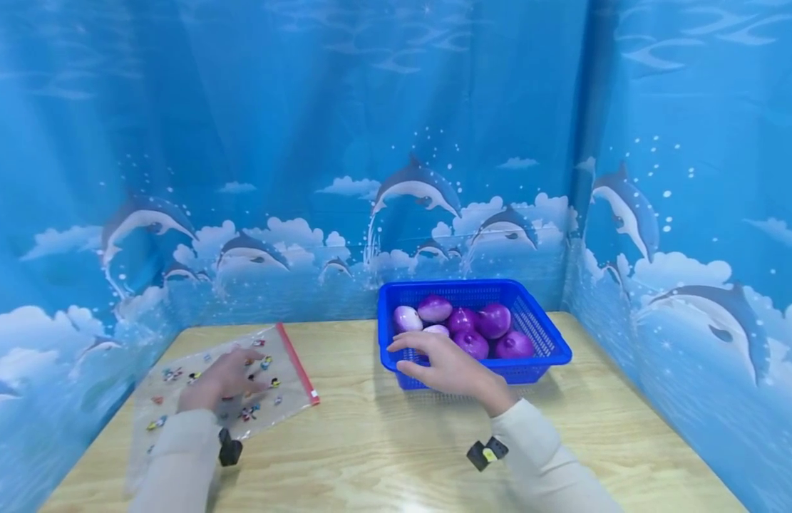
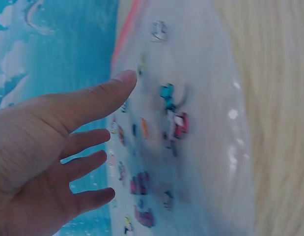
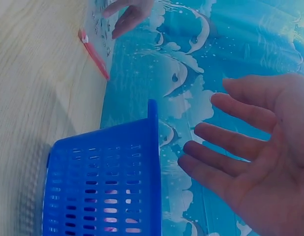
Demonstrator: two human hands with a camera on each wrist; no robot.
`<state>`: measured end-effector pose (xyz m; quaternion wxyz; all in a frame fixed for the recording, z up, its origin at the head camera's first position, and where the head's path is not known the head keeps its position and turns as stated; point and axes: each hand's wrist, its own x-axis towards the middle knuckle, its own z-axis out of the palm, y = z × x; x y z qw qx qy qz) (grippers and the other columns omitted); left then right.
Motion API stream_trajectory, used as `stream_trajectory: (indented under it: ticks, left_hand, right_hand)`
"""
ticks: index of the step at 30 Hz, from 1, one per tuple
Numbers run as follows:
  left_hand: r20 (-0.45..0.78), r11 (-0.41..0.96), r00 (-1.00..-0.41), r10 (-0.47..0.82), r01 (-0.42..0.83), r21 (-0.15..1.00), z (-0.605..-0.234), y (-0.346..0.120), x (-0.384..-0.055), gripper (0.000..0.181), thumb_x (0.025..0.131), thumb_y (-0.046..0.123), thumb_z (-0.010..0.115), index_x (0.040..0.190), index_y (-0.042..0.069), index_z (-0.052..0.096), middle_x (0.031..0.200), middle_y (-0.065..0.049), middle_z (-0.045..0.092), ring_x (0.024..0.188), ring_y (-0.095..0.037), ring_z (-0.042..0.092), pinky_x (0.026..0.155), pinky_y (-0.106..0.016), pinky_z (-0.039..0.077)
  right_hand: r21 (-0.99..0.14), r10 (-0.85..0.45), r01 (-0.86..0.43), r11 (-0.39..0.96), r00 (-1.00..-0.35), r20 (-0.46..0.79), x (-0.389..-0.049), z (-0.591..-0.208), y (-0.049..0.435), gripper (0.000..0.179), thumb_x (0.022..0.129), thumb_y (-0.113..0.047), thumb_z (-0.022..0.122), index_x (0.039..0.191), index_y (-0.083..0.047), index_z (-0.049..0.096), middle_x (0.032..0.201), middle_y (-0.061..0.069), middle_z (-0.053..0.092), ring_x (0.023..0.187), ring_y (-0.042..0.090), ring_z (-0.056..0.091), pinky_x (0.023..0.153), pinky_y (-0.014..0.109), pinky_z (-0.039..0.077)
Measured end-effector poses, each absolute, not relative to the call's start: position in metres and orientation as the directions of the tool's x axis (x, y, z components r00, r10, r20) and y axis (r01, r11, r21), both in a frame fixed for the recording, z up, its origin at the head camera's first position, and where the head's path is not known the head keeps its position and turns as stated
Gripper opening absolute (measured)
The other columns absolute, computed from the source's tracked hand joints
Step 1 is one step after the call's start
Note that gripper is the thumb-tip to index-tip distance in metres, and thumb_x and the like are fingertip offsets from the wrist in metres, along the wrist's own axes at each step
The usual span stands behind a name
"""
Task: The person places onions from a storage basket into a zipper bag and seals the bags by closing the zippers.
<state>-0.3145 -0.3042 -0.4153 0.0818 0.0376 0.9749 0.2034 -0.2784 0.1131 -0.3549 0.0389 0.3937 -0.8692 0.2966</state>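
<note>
A clear zip bag printed with small colourful cartoon figures lies flat at the left of the table, its red zip edge facing right. Over it hovers my left hand, fingers spread and nothing in them; the left wrist view shows its thumb above the plastic. Toward the right stands a blue plastic basket with several purple onions and a paler one inside. My right hand is over the basket's near left rim, its fingers loosely extended and holding nothing.
The wooden table backs onto a blue curtain printed with dolphins, which also closes off both sides. Slotted walls of the basket rise to a thick rim. A small black device sits at each wrist.
</note>
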Motion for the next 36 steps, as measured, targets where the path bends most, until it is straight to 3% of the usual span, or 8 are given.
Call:
stream_trajectory:
  ticks: [4,8,16,19,24,28,33,36]
  left_hand:
    - [-0.221,0.915,-0.974,0.043,-0.051,0.401,-0.422,-0.306,-0.313,0.083,0.086,0.037,0.083,0.152,0.002,0.047,0.157,-0.032,0.040,0.142,-0.057,0.038,0.110,-0.075,0.040]
    - [-0.233,0.911,-0.972,0.033,-0.066,0.406,-0.428,-0.307,-0.310,0.088,0.085,0.043,0.083,0.153,0.003,0.045,0.158,-0.032,0.039,0.142,-0.057,0.038,0.111,-0.076,0.038]
    - [-0.122,0.907,-0.989,0.083,0.024,0.421,-0.427,-0.303,-0.307,0.083,0.078,0.030,0.088,0.144,-0.005,0.052,0.146,-0.034,0.052,0.132,-0.057,0.049,0.109,-0.072,0.043]
    - [-0.088,0.910,-0.994,0.059,0.017,0.415,-0.426,-0.300,-0.307,0.073,0.076,0.024,0.089,0.136,-0.006,0.060,0.139,-0.031,0.059,0.128,-0.054,0.055,0.108,-0.070,0.045]
    - [-0.061,0.906,-0.997,-0.046,-0.067,0.418,-0.428,-0.298,-0.310,0.033,0.079,0.009,0.084,0.110,0.002,0.076,0.118,-0.022,0.069,0.105,-0.040,0.066,0.096,-0.062,0.054]
    - [-0.021,0.908,-0.998,-0.057,-0.061,0.414,-0.430,-0.300,-0.310,0.009,0.079,0.007,0.083,0.088,0.008,0.079,0.100,-0.013,0.065,0.089,-0.028,0.063,0.084,-0.052,0.056]
    - [0.020,0.905,-0.999,-0.036,-0.024,0.425,-0.430,-0.302,-0.304,0.007,0.077,0.010,0.083,0.083,0.013,0.081,0.105,-0.017,0.067,0.092,-0.033,0.064,0.083,-0.054,0.057]
    - [0.064,0.902,-0.998,-0.013,0.016,0.432,-0.427,-0.300,-0.301,0.006,0.077,0.011,0.083,0.082,0.014,0.081,0.120,-0.026,0.069,0.112,-0.046,0.063,0.095,-0.064,0.054]
  right_hand:
    - [-0.487,-0.670,-0.702,0.520,-0.688,0.277,-0.278,-0.355,0.111,0.032,0.103,-0.019,0.061,0.132,-0.007,0.068,0.139,0.010,0.068,0.135,0.028,0.060,0.116,0.046,0.051]
    - [-0.484,-0.672,-0.702,0.523,-0.689,0.273,-0.278,-0.356,0.111,0.031,0.104,-0.019,0.061,0.131,-0.007,0.068,0.137,0.009,0.068,0.134,0.027,0.061,0.115,0.046,0.051]
    - [-0.468,-0.685,-0.717,0.517,-0.674,0.277,-0.279,-0.357,0.115,0.030,0.103,-0.017,0.061,0.130,-0.006,0.068,0.134,0.008,0.070,0.131,0.026,0.062,0.115,0.046,0.051]
    - [-0.466,-0.684,-0.715,0.521,-0.677,0.273,-0.279,-0.357,0.116,0.031,0.103,-0.018,0.061,0.131,-0.006,0.068,0.134,0.008,0.070,0.131,0.026,0.062,0.115,0.047,0.051]
    - [-0.464,-0.684,-0.714,0.525,-0.678,0.268,-0.280,-0.356,0.115,0.031,0.103,-0.017,0.061,0.131,-0.006,0.067,0.135,0.008,0.069,0.133,0.026,0.061,0.116,0.046,0.051]
    - [-0.463,-0.692,-0.717,0.521,-0.673,0.263,-0.280,-0.355,0.115,0.031,0.103,-0.017,0.061,0.131,-0.006,0.067,0.136,0.009,0.069,0.133,0.026,0.061,0.116,0.046,0.050]
    - [-0.466,-0.692,-0.713,0.523,-0.675,0.256,-0.280,-0.355,0.115,0.030,0.104,-0.017,0.061,0.131,-0.007,0.067,0.136,0.008,0.069,0.133,0.025,0.062,0.116,0.045,0.051]
    - [-0.464,-0.688,-0.710,0.530,-0.680,0.253,-0.279,-0.356,0.115,0.030,0.104,-0.018,0.061,0.131,-0.008,0.067,0.136,0.007,0.069,0.133,0.025,0.062,0.116,0.045,0.051]
